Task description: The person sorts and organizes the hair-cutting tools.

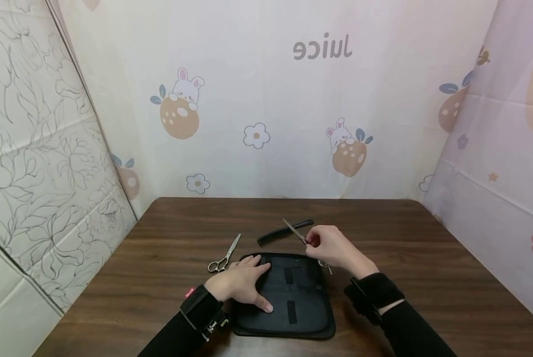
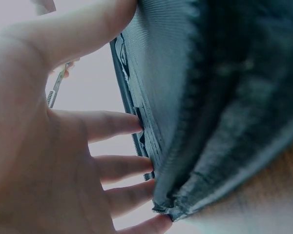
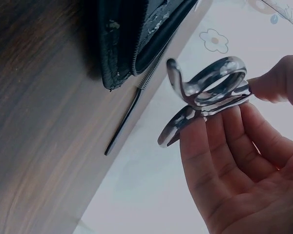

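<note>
A black zip case (image 1: 308,310) lies unfolded on the table, with its zipper edge (image 2: 183,112) close up in the left wrist view. My left hand (image 1: 244,282) rests on the case's left side, fingers spread and thumb pointing toward the front. Above the case's far right corner, my right hand (image 1: 331,248) pinches a pair of silver scissors (image 3: 219,85) between thumb and fingers. The blades point to the far left, the finger rings (image 1: 324,266) toward me. In the left wrist view these scissors (image 2: 57,87) seem to have a toothed edge.
A second pair of scissors (image 1: 226,258) lies left of the case, blades pointing away. Behind the case is a black comb (image 1: 273,236), also seen in the right wrist view. The brown wooden table (image 1: 159,277) is bordered by patterned curtains (image 1: 257,99).
</note>
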{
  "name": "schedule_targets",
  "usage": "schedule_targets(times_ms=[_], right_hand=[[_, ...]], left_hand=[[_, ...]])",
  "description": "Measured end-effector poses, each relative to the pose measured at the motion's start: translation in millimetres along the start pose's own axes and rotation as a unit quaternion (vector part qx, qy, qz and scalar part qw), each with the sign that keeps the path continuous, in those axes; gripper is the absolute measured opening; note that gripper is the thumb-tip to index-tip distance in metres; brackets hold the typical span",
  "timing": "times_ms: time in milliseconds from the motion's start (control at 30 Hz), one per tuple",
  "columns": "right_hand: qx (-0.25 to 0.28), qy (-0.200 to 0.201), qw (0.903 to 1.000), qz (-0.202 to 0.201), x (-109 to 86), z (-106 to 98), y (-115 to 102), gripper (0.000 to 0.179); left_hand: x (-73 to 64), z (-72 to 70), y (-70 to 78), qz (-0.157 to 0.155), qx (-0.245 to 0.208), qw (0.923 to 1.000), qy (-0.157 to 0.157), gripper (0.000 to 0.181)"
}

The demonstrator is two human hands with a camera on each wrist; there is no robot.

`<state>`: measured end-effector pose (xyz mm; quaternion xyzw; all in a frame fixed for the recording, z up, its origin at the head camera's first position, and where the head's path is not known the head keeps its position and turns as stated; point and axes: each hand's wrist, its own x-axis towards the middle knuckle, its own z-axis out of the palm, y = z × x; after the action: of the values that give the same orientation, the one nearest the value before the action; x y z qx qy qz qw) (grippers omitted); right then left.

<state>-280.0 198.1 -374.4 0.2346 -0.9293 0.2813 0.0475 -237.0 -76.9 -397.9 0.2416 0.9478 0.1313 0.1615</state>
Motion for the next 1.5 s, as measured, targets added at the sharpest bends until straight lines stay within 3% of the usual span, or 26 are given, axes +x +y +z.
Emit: schedule_targets(times_ms=[467, 867, 1333, 1500], right_hand=[[0.009, 0.005, 0.9999, -0.011, 0.4, 2, -7, 0.008], [0.032, 0.002, 0.9993, -0.017, -3.6, 5, -11, 0.01], [0.04, 0.02, 0.9986, -0.03, -5.1, 2, -17, 0.01], [0.053, 0.024, 0.9979, -0.029, -7.1, -2, -21, 0.011]], left_hand=[[1.4, 0.9, 1.0, -0.007, -0.004, 1.0, -0.004, 0.102], [11.1, 3.5, 0.0, -0.015, -0.007, 0.9998, 0.014, 0.101], [17.6, -2.7, 0.5, 0.001, -0.005, 0.9999, 0.013, 0.099], [19.6, -5.9, 2.5, 0.022, -0.003, 0.9986, 0.048, 0.088]])
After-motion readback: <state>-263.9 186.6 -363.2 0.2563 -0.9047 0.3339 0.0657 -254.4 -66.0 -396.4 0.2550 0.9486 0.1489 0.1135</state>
